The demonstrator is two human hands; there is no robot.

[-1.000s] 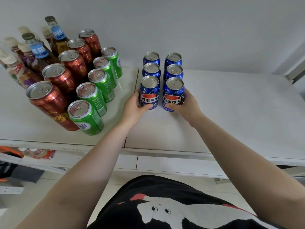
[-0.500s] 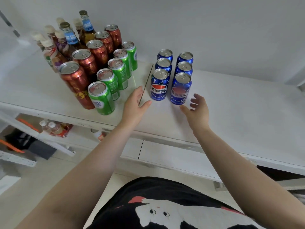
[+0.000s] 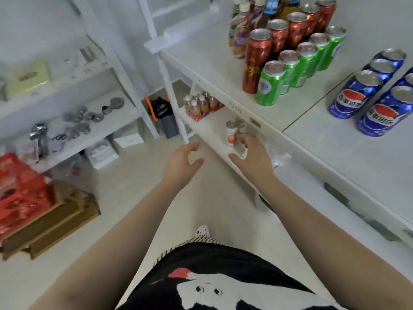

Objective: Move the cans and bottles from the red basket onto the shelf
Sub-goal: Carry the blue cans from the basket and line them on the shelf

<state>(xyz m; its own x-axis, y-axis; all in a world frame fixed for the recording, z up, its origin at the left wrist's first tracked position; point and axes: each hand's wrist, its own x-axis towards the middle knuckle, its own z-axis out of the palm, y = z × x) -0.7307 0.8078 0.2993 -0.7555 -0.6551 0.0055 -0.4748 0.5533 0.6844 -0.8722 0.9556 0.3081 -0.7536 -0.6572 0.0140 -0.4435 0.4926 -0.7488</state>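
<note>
Cans and bottles already stand in rows on the shelf: blue cans at the right, green cans and red cans beside them, and bottles behind the red ones. The red basket sits low at the far left on a wooden crate, well apart from the shelf; the blur hides what it holds.

Both hands are off the shelf and carry nothing. The left hand hangs over the floor with fingers loosely curled and the thumb out. The right hand is half open in front of the lower board; a small white bottle stands just behind its fingertips, but the hand does not grip it as far as the blurred picture shows.

By my reading, this is the step between placements: the blue rows look set, and the person is turning toward the basket for more. The next move calls for a reach down and to the left, over the basket's rim, to close each hand round an upright can or bottle. After that comes a carry to the bare part of the shelf right of the blue cans. Whether anything is left in the basket I cannot tell.
</note>
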